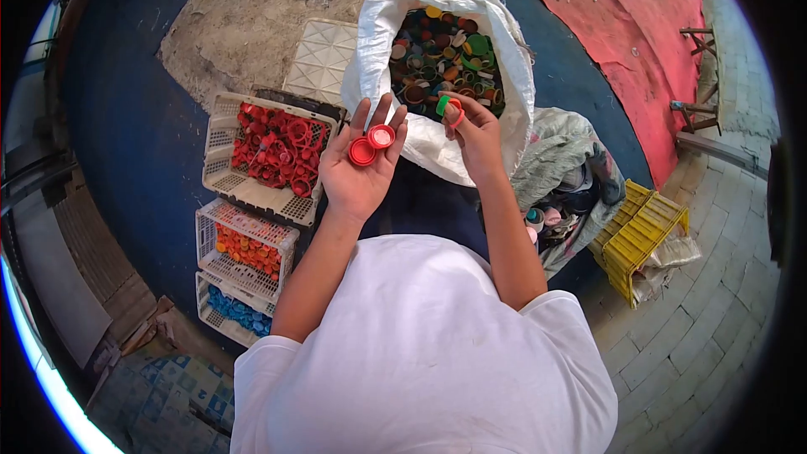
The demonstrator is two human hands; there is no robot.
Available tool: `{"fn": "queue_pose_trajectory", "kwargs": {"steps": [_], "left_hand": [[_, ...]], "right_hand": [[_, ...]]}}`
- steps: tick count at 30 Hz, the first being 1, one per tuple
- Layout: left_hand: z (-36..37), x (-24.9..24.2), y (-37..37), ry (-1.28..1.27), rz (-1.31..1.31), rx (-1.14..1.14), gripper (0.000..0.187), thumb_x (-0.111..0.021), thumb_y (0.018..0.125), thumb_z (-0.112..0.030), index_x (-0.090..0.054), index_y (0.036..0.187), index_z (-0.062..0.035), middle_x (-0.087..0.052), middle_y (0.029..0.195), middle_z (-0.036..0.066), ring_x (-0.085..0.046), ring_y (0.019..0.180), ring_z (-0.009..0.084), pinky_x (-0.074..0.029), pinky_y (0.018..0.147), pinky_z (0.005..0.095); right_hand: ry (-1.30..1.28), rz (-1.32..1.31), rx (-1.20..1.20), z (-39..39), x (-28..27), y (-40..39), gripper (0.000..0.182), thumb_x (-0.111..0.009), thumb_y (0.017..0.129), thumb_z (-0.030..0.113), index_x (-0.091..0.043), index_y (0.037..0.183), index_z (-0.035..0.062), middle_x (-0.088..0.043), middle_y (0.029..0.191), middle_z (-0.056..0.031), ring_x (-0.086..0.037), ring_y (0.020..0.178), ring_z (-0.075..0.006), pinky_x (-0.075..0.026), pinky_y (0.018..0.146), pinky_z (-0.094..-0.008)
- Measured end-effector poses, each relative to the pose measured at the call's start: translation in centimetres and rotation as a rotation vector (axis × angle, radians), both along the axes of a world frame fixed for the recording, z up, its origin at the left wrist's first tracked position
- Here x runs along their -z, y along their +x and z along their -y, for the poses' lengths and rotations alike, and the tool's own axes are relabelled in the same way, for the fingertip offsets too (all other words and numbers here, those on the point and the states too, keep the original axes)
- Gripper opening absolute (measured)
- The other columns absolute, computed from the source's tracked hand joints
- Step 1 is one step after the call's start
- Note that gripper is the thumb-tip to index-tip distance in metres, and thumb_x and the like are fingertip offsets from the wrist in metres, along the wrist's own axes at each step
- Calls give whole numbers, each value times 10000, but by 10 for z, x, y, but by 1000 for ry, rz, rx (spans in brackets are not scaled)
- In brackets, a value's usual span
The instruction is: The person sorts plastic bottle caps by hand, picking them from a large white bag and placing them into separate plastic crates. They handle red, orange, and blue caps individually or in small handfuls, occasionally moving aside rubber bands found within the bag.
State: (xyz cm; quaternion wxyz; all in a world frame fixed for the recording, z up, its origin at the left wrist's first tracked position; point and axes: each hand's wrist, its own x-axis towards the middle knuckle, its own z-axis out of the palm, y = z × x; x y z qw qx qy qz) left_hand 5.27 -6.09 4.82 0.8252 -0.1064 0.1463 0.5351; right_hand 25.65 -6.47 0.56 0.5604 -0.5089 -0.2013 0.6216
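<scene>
My left hand (355,188) is palm up with its fingers stretched out, and two red bottle caps (362,151) lie side by side on it. One of them shows a pale inside. My right hand (482,141) pinches a green bottle cap (443,104) together with a red cap or ring (455,114) between thumb and fingers. Both hands are over the near side of a white woven sack (514,67), whose mouth is rolled wide. Inside it lie mixed bottle caps (445,55) in green, red, yellow, white and dark colours.
At the left stand white crates with red caps (277,147), orange caps (246,250) and blue caps (238,311). A second sack (559,139) with mixed items sits at the right, near a yellow crate (643,231). Red matting (639,42) covers floor at the far right.
</scene>
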Motion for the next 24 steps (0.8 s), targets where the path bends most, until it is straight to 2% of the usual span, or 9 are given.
{"fn": "queue_pose_trajectory", "kwargs": {"steps": [2, 3, 6, 12, 16, 19, 22, 24], "left_hand": [[1, -1, 4, -12, 21, 21, 453, -425, 1024, -237, -485, 1414, -14, -356, 1556, 207, -306, 1459, 394, -312, 1209, 503], [2, -2, 6, -20, 24, 32, 454, -424, 1025, -238, -482, 1416, -14, -355, 1557, 207, -306, 1459, 394, -313, 1208, 503], [1, -4, 10, -26, 44, 64, 456, -416, 1027, -238, -476, 1418, -12, -355, 1557, 207, -315, 1454, 394, -317, 1206, 506], [-1, -5, 13, -35, 31, 73, 459, -377, 1035, -250, -479, 1413, -10, -371, 1548, 206, -333, 1445, 390, -317, 1204, 507], [-4, -6, 10, -30, -1, 64, 457, -375, 1032, -252, -484, 1406, -14, -380, 1542, 208, -334, 1446, 384, -315, 1203, 507], [-6, -2, 9, -30, -27, 56, 456, -385, 1029, -255, -484, 1405, -15, -383, 1538, 209, -334, 1446, 384, -314, 1204, 506], [-9, -2, 9, -32, -22, 61, 455, -394, 1027, -253, -483, 1403, -14, -383, 1537, 212, -331, 1447, 385, -312, 1206, 505], [-10, -5, 11, -40, -16, 71, 455, -398, 1026, -255, -483, 1402, -13, -380, 1538, 215, -329, 1449, 385, -310, 1207, 504]], "right_hand": [[16, -193, 27, 6, 1, 3, 341, -735, 924, 174, -671, 1204, -10, -632, 865, 16, -538, 701, -67, -422, 623, -215], [-7, -228, 33, 8, 0, 4, 363, -713, 940, 170, -647, 1243, -17, -604, 855, 21, -531, 713, -73, -423, 633, -217], [21, -309, 85, 14, -3, 8, 353, -721, 935, 181, -664, 1228, -9, -618, 862, 16, -531, 704, -74, -425, 629, -222], [-97, 107, 123, 15, 8, 20, 268, -709, 937, 144, -711, 1165, 3, -665, 871, 1, -538, 704, -62, -423, 629, -213], [-133, 291, 133, 13, 22, 24, 314, -745, 908, 149, -697, 1180, 0, -664, 818, -2, -546, 642, -59, -436, 580, -209], [-206, 459, 122, 13, 27, 26, 261, -783, 866, 136, -721, 1072, -11, -687, 782, -20, -574, 632, -47, -465, 545, -213], [-283, 498, 120, 12, 22, 26, 234, -794, 850, 122, -717, 1026, -11, -686, 732, -29, -595, 626, -50, -487, 553, -217], [-211, 487, 130, 11, 16, 23, 207, -782, 848, 89, -718, 1013, -18, -691, 729, -33, -620, 646, -67, -505, 581, -221]]}}
